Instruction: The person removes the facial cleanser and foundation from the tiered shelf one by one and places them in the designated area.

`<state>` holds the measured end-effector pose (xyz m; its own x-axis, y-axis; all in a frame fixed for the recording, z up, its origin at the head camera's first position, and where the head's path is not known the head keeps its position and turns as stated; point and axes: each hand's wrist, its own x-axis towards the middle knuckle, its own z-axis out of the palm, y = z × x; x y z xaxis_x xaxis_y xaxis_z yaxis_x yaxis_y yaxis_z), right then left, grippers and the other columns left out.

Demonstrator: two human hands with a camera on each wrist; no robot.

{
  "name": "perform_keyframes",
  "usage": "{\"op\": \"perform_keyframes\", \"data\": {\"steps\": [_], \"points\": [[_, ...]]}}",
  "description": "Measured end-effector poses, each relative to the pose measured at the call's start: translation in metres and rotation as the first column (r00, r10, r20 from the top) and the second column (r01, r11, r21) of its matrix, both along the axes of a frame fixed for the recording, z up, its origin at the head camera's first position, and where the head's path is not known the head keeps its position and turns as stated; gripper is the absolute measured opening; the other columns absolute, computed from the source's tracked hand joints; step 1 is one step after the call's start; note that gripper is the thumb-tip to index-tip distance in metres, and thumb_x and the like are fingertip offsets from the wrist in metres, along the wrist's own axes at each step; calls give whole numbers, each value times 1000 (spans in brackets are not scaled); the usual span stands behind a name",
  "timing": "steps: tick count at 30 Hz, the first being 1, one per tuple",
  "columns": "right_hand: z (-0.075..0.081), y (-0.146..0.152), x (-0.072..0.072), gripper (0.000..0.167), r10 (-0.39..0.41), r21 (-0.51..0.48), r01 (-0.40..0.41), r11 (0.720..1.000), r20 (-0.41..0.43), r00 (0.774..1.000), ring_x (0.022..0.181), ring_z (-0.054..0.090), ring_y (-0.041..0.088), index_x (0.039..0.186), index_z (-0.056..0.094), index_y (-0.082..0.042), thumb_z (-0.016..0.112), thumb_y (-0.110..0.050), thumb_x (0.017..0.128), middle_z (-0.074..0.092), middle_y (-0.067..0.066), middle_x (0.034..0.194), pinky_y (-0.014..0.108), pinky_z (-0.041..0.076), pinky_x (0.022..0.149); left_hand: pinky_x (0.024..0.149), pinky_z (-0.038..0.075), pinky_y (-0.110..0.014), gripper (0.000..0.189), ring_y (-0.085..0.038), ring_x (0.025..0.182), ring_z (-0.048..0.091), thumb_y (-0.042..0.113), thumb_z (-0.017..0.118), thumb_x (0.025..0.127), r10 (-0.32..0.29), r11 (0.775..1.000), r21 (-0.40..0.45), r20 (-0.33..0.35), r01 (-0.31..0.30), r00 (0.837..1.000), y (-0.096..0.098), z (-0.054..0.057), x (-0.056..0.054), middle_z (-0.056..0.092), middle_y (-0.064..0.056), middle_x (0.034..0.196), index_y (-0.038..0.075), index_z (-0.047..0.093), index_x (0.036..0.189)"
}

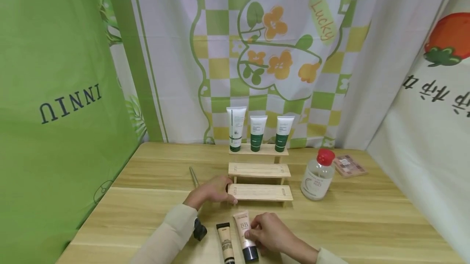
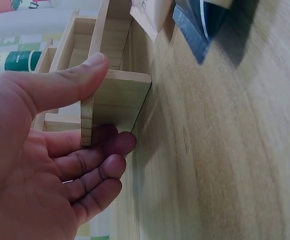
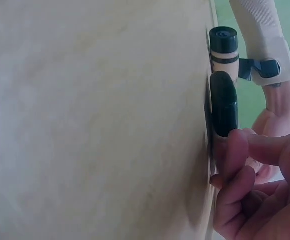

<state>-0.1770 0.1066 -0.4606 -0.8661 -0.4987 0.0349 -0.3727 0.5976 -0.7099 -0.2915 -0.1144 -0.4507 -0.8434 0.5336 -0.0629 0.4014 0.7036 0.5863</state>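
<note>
My left hand (image 1: 216, 189) grips the left end of the lowest board of a tiered wooden stand (image 1: 260, 192). In the left wrist view its thumb lies on top of the board and the fingers curl beneath. My right hand (image 1: 272, 231) holds a pink BB cream tube (image 1: 242, 226) with a black cap by its side, close over the table. Beside that, to the left, lies a beige tube (image 1: 226, 241) with black ends. In the right wrist view, the black cap (image 3: 224, 105) shows just past my fingertips.
Three white-and-green tubes (image 1: 258, 133) stand on the stand's top board. To its right are a clear bottle (image 1: 316, 180) with a red cap and an eyeshadow palette (image 1: 350, 166). A slim stick (image 1: 193, 176) lies left of the stand. Patterned curtains (image 1: 172, 64) close off the back.
</note>
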Motion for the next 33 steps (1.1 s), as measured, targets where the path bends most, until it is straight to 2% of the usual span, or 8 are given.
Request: {"op": "perform_keyframes", "data": {"steps": [4,7,11,16,18,21,26,33], "points": [[4,5,-5,19,5,-14,-4,1000,53,999,47,55,7,80,69,-5,73,-22,88,61,-5,59,24,45,46,62,43,-28,32,-12,66,51,28,84,76,-6,1000,-8,-17,6,1000,0,0,1,57,2,75,8,63,87],[12,10,-14,16,-10,-27,11,1000,39,999,45,56,10,83,69,-4,70,-18,90,62,-2,59,25,45,44,63,44,-29,32,-12,67,51,29,84,76,-13,1000,-20,-27,13,1000,-1,1,2,58,2,76,8,63,88],[38,24,-35,19,-149,-76,147,986,-30,988,49,59,14,101,66,4,66,-14,93,62,2,65,27,47,45,64,45,-29,34,-12,68,52,31,84,76,-17,999,-36,-31,16,999,-1,1,3,58,2,77,8,64,90],[80,53,-72,40,-392,-125,375,918,-156,907,74,67,25,125,54,9,64,-15,95,67,14,87,34,53,61,66,45,-28,34,-12,69,52,32,83,76,-10,999,-37,-26,9,1000,-1,0,3,58,3,78,8,65,93],[91,64,-87,48,-443,-129,424,897,-217,870,88,67,32,131,48,10,63,-19,96,68,21,99,40,54,71,66,45,-28,34,-12,69,53,31,83,76,-10,999,-32,-26,9,1000,-1,1,3,58,3,78,8,65,94],[101,75,-108,56,-481,-158,455,876,-242,843,107,62,41,137,41,12,61,-23,98,61,29,118,49,51,85,67,46,-29,36,-12,70,53,31,84,76,-3,999,-33,-24,2,1000,-1,0,2,59,3,79,7,65,95],[106,76,-135,66,-485,-163,461,872,-179,856,123,50,45,143,33,11,60,-28,98,48,34,134,53,42,100,68,46,-29,37,-12,71,53,31,84,76,5,999,-34,-18,-6,1000,-1,-2,1,59,3,79,7,65,96],[103,68,-154,58,-488,-184,461,868,-147,860,121,51,45,138,38,10,62,-24,97,51,32,131,54,42,99,67,46,-28,35,-11,70,53,31,84,77,11,1000,-12,-1,-11,1000,0,-5,0,59,3,79,8,65,96]]}}
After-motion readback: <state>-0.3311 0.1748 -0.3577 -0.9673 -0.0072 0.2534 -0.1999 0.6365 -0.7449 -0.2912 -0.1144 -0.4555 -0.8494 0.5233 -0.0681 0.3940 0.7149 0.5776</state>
